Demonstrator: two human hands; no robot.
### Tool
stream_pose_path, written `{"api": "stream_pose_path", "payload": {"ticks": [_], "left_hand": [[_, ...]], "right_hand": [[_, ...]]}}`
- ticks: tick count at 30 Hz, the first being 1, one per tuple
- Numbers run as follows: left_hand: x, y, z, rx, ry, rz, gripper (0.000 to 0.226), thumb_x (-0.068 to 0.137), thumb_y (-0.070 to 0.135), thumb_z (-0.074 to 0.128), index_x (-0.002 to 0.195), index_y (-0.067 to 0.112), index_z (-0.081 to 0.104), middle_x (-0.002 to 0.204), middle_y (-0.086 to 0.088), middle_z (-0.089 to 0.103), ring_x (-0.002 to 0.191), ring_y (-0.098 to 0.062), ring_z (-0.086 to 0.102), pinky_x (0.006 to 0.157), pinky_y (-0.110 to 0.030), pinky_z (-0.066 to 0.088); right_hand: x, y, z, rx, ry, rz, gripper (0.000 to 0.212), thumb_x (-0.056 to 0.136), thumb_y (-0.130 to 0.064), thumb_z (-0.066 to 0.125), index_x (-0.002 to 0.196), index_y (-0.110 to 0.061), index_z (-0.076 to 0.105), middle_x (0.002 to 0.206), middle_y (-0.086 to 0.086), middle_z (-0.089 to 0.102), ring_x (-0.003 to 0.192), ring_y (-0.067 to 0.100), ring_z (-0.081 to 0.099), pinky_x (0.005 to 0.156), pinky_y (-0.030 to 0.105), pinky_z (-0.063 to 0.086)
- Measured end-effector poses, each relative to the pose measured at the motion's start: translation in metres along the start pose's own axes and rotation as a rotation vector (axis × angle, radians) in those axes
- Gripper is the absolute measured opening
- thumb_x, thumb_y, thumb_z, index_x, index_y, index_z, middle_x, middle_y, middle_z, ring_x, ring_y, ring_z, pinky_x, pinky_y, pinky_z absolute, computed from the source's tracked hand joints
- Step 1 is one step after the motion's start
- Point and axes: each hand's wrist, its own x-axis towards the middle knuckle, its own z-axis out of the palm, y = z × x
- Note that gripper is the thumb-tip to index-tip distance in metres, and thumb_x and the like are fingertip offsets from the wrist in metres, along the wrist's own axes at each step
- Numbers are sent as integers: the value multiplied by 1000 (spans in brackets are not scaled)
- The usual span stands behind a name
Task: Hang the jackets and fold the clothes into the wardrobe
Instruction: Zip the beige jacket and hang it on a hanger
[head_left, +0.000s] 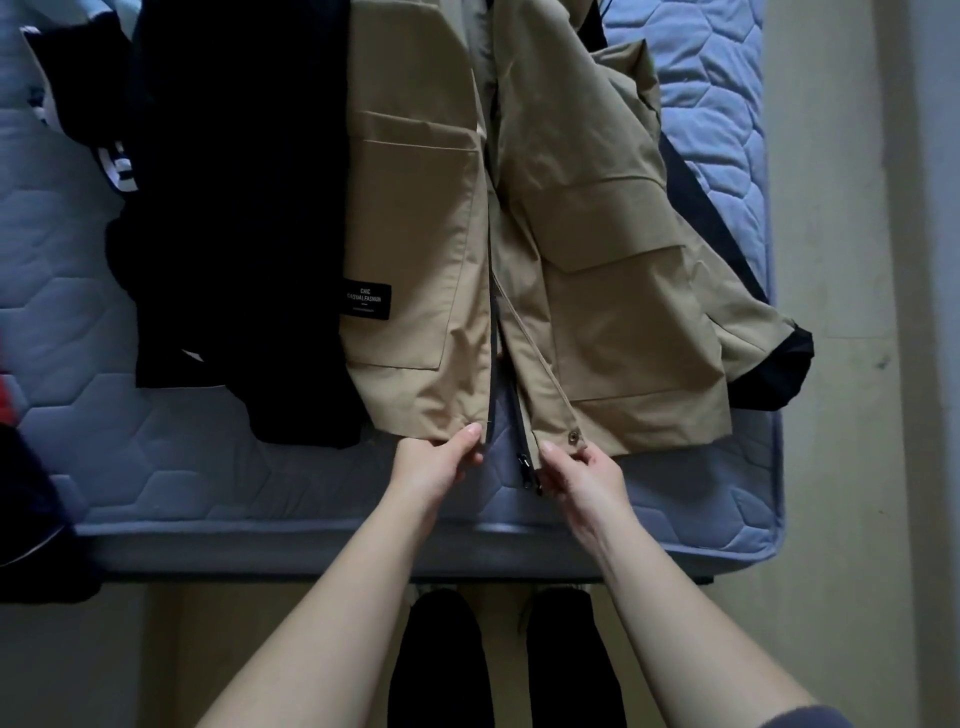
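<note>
A tan jacket (597, 260) with black sleeves lies front-up on the blue quilted mattress (156, 457), its front unzipped. My left hand (441, 462) pinches the bottom corner of the jacket's left front panel beside the zipper edge. My right hand (582, 473) pinches the bottom of the right panel, just below a snap button, with the black zipper slider (524, 465) beside its thumb. A black label with white lettering (365, 300) sits on the left pocket.
Dark black clothes (234, 182) lie heaped left of the jacket. More dark garments (26, 493) hang over the mattress's left front edge. A pale floor (841, 364) runs along the right side. My legs in black trousers (441, 665) stand at the bed's front edge.
</note>
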Motion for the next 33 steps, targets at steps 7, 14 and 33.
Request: {"api": "stream_pose_path", "payload": {"ticks": [7, 14, 33], "left_hand": [[-34, 18, 4, -105, -81, -41, 5, 80, 4, 72, 83, 0, 71, 72, -7, 71, 58, -8, 66, 48, -18, 49], [-41, 21, 3, -16, 3, 122, 12, 78, 11, 75, 67, 10, 70, 55, 2, 67, 51, -3, 61, 47, -15, 45], [-54, 17, 12, -69, 83, 295, 8, 78, 15, 76, 73, 9, 75, 73, -4, 74, 74, -13, 70, 66, -24, 55]], "right_hand": [[-41, -28, 8, 81, -333, 42, 24, 75, 8, 66, 97, -1, 63, 91, 17, 71, 76, 24, 69, 71, 31, 57], [-49, -37, 13, 131, -384, -14, 56, 68, 2, 66, 122, 12, 53, 116, 31, 61, 103, 38, 60, 95, 49, 47], [-62, -25, 22, 340, -307, -111, 40, 65, 5, 67, 106, 2, 64, 92, 16, 72, 79, 21, 71, 66, 25, 57]]}}
